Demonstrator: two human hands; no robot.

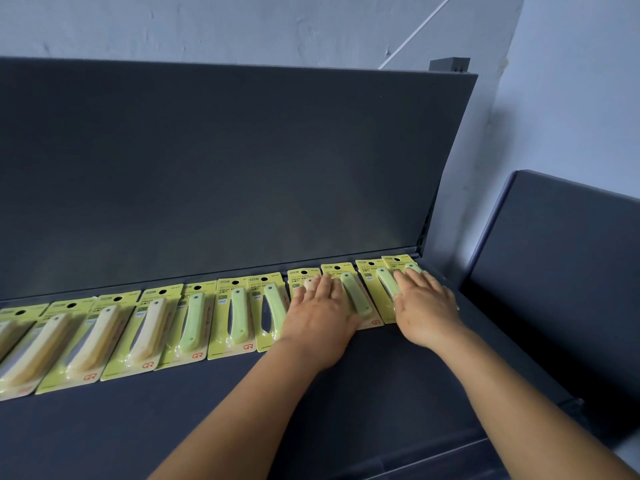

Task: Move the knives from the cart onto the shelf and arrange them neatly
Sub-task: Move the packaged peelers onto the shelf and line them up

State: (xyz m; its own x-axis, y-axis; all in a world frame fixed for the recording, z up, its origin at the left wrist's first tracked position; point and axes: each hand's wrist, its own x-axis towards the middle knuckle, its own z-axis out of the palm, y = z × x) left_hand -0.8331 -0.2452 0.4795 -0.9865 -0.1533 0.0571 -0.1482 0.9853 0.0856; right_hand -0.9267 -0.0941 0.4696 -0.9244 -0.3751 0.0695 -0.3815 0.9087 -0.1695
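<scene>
Several fruit knives in yellow-green blister cards lie in a row along the back of the dark shelf (242,403). Cream-handled knives (97,341) fill the left end, green-handled knives (239,315) the middle and right. My left hand (320,313) lies flat with straight fingers on a cream-handled pack (300,276), next to a green pack (353,292). My right hand (424,306) rests flat on the two rightmost green packs (386,282), which overlap each other. The cart is out of view.
A tall dark back panel (225,174) rises right behind the row. A second dark shelf unit (561,271) stands to the right, at an angle. A pale wall (571,81) is behind both.
</scene>
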